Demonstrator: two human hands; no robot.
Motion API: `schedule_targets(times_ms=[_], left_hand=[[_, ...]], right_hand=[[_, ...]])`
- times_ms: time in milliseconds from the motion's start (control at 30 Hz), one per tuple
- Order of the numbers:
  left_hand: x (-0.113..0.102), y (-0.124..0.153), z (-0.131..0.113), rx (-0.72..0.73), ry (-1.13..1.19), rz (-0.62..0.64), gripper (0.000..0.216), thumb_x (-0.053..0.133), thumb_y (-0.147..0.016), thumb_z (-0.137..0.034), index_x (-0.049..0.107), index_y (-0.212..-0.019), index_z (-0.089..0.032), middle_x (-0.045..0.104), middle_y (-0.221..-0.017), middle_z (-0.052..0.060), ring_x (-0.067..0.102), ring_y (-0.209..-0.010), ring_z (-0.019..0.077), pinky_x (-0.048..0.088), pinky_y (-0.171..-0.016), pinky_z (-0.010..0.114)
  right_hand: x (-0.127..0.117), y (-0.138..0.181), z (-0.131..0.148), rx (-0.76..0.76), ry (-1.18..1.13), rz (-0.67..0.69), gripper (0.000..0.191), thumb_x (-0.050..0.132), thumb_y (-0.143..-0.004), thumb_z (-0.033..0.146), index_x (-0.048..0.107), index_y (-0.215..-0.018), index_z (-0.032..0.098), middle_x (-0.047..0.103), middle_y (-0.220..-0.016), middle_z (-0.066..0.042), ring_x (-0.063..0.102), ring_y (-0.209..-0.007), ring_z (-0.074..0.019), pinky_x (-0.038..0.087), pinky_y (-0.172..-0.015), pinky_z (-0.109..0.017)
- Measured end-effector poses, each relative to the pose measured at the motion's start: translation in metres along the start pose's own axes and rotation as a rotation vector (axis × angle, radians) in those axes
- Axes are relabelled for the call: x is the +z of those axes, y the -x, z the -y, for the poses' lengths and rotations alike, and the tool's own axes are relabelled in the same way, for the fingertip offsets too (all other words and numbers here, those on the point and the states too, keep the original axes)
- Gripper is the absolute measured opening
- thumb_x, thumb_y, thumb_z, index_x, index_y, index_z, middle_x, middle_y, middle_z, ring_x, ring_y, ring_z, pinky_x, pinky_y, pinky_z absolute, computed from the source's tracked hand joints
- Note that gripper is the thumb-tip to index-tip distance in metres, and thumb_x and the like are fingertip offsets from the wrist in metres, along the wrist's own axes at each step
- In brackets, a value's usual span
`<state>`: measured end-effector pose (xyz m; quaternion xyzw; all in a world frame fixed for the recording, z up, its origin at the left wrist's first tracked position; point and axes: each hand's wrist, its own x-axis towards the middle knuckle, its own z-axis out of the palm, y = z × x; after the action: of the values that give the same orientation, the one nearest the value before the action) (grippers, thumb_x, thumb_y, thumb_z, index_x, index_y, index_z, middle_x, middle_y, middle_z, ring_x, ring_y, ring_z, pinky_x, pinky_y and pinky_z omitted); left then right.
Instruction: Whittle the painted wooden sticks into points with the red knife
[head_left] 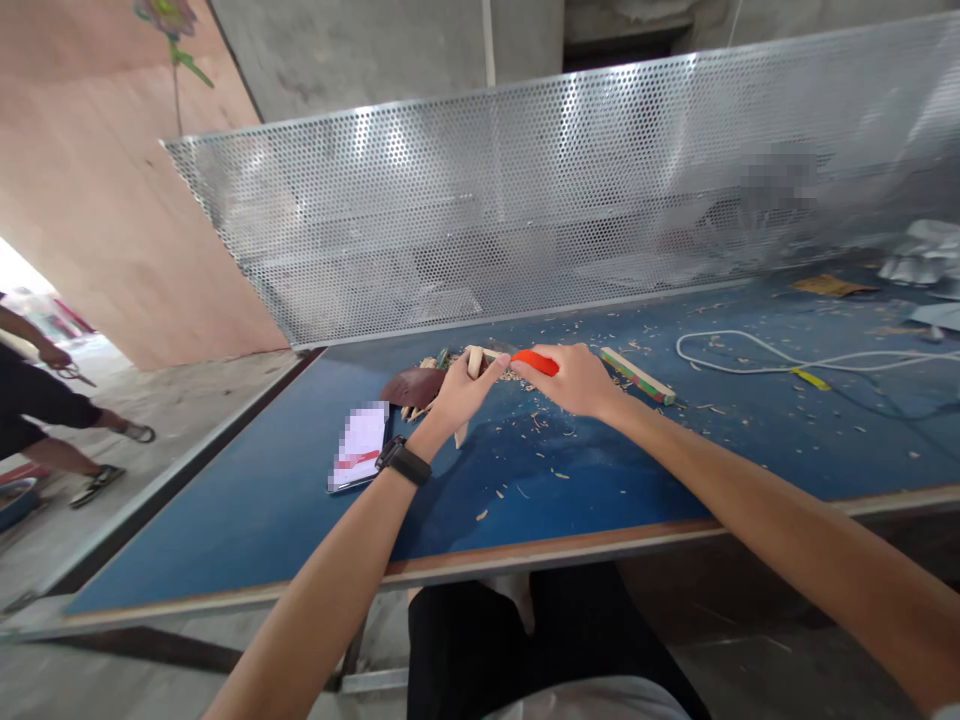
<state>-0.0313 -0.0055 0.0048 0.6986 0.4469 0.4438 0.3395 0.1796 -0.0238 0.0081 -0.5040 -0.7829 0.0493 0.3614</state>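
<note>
Left hand [461,395] closed round pale wooden piece [474,362], held just above blue table [637,470], likely bracing it against blade. Right hand [574,380] fisted on red-handled knife [536,362], tip at wood. Shavings [536,420] lie beneath; phone [360,445] near left wrist. Perforated metal screen [525,200] backs table, concrete wall behind

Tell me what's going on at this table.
A person at a blue table appears to be carving wood. The left hand grips a piece of wood, and the right hand holds an orange-handled knife against it. Shavings lie scattered around the hands. A phone and a brown pouch lie to the left, a stick and a white cable to the right.
</note>
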Motion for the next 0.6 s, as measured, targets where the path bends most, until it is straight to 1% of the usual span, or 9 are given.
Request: schedule_targets(times_ms=[67,133,233,400,467,600], left_hand=[[0.0,0.0,0.002,-0.028,0.014,0.024,0.05,0.069,-0.091,-0.065,0.043,-0.082,-0.023,0.042,-0.061,-0.006,0.037,-0.051,0.0084,0.03,-0.05,0.027],[0.0,0.0,0.005,-0.048,0.035,0.038,0.05,0.071,-0.09,-0.064,0.043,-0.083,-0.024,0.042,-0.06,-0.006,0.036,-0.05,0.0081,0.029,-0.049,0.027],[0.0,-0.001,0.007,-0.044,0.052,0.049,0.049,0.073,-0.089,-0.062,0.043,-0.085,-0.024,0.04,-0.06,-0.008,0.034,-0.049,0.0072,0.028,-0.049,0.027],[0.0,-0.001,0.01,-0.033,-0.066,0.019,0.05,0.069,-0.093,-0.062,0.039,-0.08,-0.024,0.04,-0.06,-0.008,0.034,-0.049,0.0075,0.028,-0.051,0.027],[0.0,-0.001,0.01,-0.033,-0.093,0.013,0.05,0.067,-0.094,-0.063,0.039,-0.079,-0.024,0.04,-0.059,-0.007,0.035,-0.049,0.0082,0.028,-0.051,0.028],[0.0,-0.002,0.004,0.016,-0.045,0.015,0.045,0.069,-0.093,-0.059,0.045,-0.078,-0.024,0.042,-0.058,-0.006,0.041,-0.054,0.0108,0.031,-0.054,0.028]], right_hand=[[-0.001,0.0,-0.002,-0.034,0.005,0.046,0.055,0.053,-0.097,0.072,0.082,-0.115,0.029,0.076,-0.077,-0.004,0.064,-0.066,-0.0211,0.039,-0.064,-0.033],[0.0,0.001,-0.001,-0.064,0.015,0.086,0.054,0.055,-0.096,0.069,0.081,-0.125,0.03,0.079,-0.084,-0.005,0.066,-0.07,-0.0223,0.041,-0.066,-0.034],[0.002,0.002,0.002,-0.087,0.04,0.111,0.051,0.053,-0.098,0.067,0.083,-0.117,0.03,0.082,-0.093,-0.006,0.069,-0.076,-0.0236,0.043,-0.067,-0.035],[0.007,0.003,0.001,-0.077,0.134,0.056,0.052,0.052,-0.099,0.069,0.084,-0.112,0.03,0.083,-0.095,-0.008,0.071,-0.082,-0.0264,0.047,-0.07,-0.037],[0.009,0.003,0.0,-0.073,0.158,0.04,0.051,0.053,-0.099,0.068,0.084,-0.116,0.031,0.083,-0.096,-0.008,0.072,-0.082,-0.0269,0.048,-0.07,-0.038],[0.01,0.005,0.003,-0.044,0.195,-0.001,0.052,0.057,-0.098,0.065,0.077,-0.135,0.035,0.083,-0.098,-0.008,0.073,-0.08,-0.0279,0.048,-0.069,-0.039]])
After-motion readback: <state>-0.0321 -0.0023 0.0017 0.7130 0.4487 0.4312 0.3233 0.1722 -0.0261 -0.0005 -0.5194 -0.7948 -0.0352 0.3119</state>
